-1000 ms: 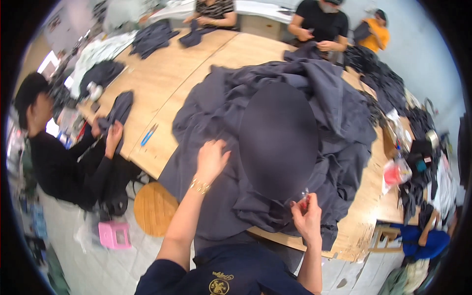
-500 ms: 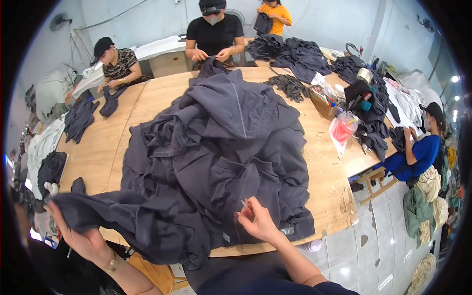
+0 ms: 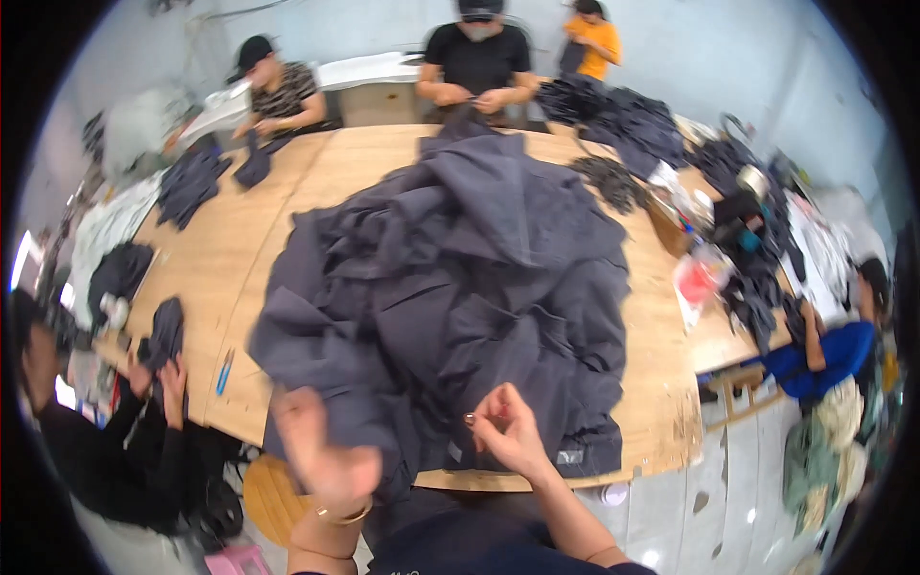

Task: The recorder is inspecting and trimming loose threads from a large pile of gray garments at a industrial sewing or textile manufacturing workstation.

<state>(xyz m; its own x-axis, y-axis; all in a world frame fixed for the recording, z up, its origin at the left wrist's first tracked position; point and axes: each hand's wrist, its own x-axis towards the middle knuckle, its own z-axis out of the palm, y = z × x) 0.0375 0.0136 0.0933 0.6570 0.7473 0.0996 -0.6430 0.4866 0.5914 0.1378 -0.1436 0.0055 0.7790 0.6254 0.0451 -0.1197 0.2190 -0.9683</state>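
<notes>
A large heap of dark grey garments [image 3: 422,278] covers the middle of the table in front of me. My left hand [image 3: 326,450], smeared by motion, is over the heap's near left edge; its fingers point up, apart from the thumb, with no cloth seen in them. My right hand [image 3: 508,431] is at the near edge of the heap, thumb and fingers pinched together. Whatever is between those fingertips is too small to make out. A pale label [image 3: 569,457] shows on the cloth beside my right wrist.
A person in black [image 3: 105,450] handles dark cloth at the left edge, near a slim blue tool [image 3: 225,372]. Across the wooden table [image 3: 661,402] another person [image 3: 479,72] works on cloth from the heap. At right stand a plastic bag with red contents [image 3: 700,278] and more dark garments.
My left hand has swung right and inward, and the garment it held out at the left now lies on the heap. My right hand stays pinched near the same place. The view has turned left.
</notes>
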